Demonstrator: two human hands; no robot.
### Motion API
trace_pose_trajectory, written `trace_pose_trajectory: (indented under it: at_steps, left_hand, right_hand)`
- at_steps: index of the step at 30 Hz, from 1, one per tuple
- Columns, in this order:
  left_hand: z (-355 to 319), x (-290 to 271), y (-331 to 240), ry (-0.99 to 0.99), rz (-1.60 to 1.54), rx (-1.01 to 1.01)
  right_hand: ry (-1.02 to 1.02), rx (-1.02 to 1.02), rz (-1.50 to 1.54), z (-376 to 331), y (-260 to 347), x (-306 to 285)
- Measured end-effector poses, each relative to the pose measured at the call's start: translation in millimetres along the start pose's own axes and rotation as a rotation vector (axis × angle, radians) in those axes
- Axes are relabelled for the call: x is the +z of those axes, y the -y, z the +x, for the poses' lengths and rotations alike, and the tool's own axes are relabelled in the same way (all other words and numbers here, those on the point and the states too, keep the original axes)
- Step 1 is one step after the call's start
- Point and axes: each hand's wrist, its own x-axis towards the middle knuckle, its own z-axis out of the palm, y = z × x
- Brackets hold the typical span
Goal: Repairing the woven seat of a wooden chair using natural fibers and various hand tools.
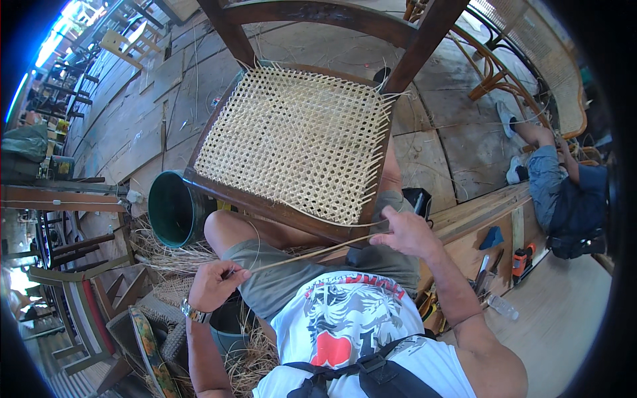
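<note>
Across my lap a thin cane strand (312,255) is stretched between my two hands. My left hand (217,285), with a watch at the wrist, pinches its left end. The right end runs into the closed fingers of my right hand (403,232), beside the chair's near right corner. Before me stands a dark wooden chair (265,211) with its backrest on the far side. Its woven cane seat (292,139) has an open hole pattern, and loose strand ends stick out along the right and far edges. One strand lies along the seat's front edge.
A green bucket (174,209) stands left of my knee, with cane scraps (159,249) around it. Several tools and a clear bottle (502,307) lie on the wooden bench at right. Another person (564,182) sits at far right by a caned chair back (531,46). Chair frames (73,298) crowd the left.
</note>
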Motion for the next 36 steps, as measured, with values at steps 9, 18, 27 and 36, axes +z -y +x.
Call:
trace_pose_trajectory:
  at_steps: [9,18,27,36]
  left_hand:
    - [57.2,53.7,29.5,0.099,-0.234,-0.024]
    - [16.1,-39.2,78.7,-0.467,-0.041,-0.267]
    - [51.4,58.9,-69.6,-0.335,-0.177,0.339]
    - [88.5,77.3,-88.1,-0.467,-1.020,0.215]
  right_hand:
    - [-0.013,-0.040,0.064,36.8,-63.2,-49.2]
    - [-0.583,0.419,-0.174,61.8,-114.5,-95.3]
    - [-0.121,-0.551,0.459,33.3,92.1,-14.3]
    - [-0.035,-0.374,0.837,49.7,110.2,26.7]
